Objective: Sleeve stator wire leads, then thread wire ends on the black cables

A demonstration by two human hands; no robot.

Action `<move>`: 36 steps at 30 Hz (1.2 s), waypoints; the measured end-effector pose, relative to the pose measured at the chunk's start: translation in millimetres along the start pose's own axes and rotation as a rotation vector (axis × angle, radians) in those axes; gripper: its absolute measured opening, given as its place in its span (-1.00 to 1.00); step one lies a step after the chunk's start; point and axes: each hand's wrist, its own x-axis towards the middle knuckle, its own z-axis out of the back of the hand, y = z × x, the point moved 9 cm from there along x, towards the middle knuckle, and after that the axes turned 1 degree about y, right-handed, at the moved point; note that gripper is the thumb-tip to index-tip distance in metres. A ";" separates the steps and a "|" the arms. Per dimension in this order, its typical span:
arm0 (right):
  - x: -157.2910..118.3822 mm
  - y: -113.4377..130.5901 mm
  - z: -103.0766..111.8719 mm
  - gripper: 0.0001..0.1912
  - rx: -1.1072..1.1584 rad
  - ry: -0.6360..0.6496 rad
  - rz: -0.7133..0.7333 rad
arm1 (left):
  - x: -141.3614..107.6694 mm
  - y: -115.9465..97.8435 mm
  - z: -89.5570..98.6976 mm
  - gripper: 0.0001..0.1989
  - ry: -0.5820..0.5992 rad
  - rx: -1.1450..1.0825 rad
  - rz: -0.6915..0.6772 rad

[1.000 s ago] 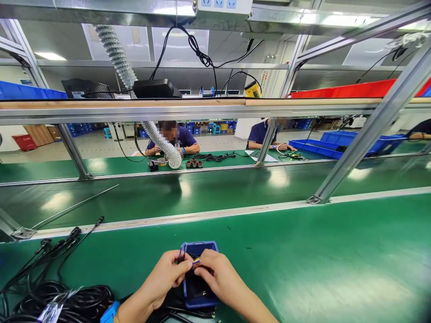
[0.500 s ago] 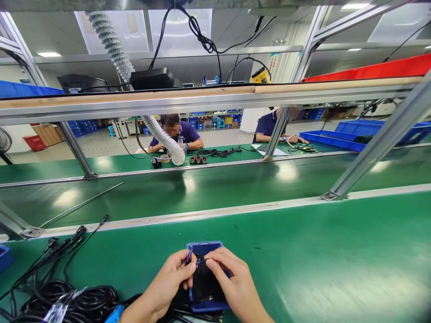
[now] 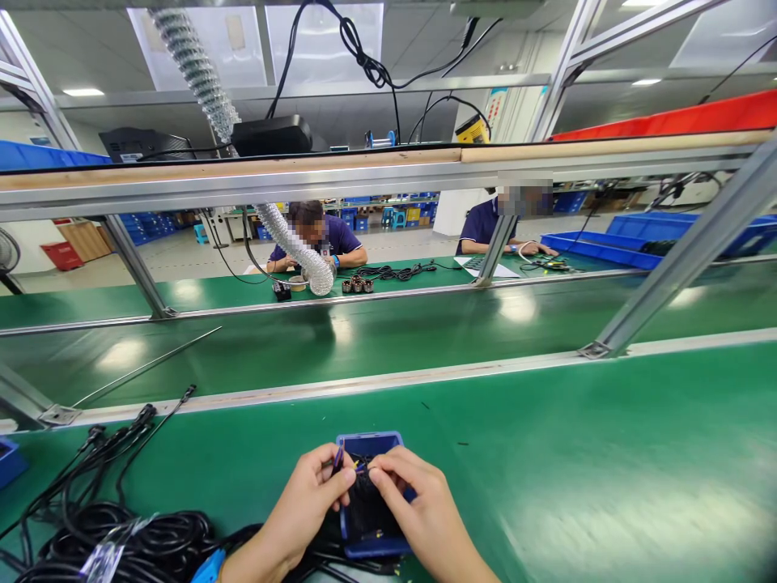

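Above a small blue bin (image 3: 371, 550) on the green bench, my two hands work close together. My left hand (image 3: 316, 490) pinches thin coloured wires (image 3: 338, 460), whose ends stick up past its fingertips. My right hand (image 3: 413, 494) is closed at the fingertips on a small dark piece beside the wires, too small to make out. Dark parts (image 3: 370, 510) lie in the bin beneath my hands. Black cables pass under my left wrist, which wears a blue band (image 3: 208, 567).
Coiled black cables (image 3: 151, 546) lie at the lower left, their connector ends reaching the metal rail (image 3: 261, 401). A blue box (image 3: 9, 463) sits at the left edge. Across the frame, two people (image 3: 343, 239) work at a farther green bench. A silver duct (image 3: 297, 251) hangs down.
The view has shifted slightly. My hands stay over the bin, and the wires between my fingertips have moved a little.
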 end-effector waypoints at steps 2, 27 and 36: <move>-0.3 -6.7 -4.2 -0.63 0.046 0.022 -0.054 | 0.7 1.1 -0.4 -0.47 0.009 0.001 0.004; -0.1 -34.9 1.3 -0.71 0.360 -0.122 -0.242 | -1.9 7.7 -8.0 -0.47 0.065 0.015 0.090; 2.5 -30.5 -6.2 -0.82 0.352 -0.055 -0.189 | -0.9 7.9 -8.7 -0.50 0.077 0.031 0.084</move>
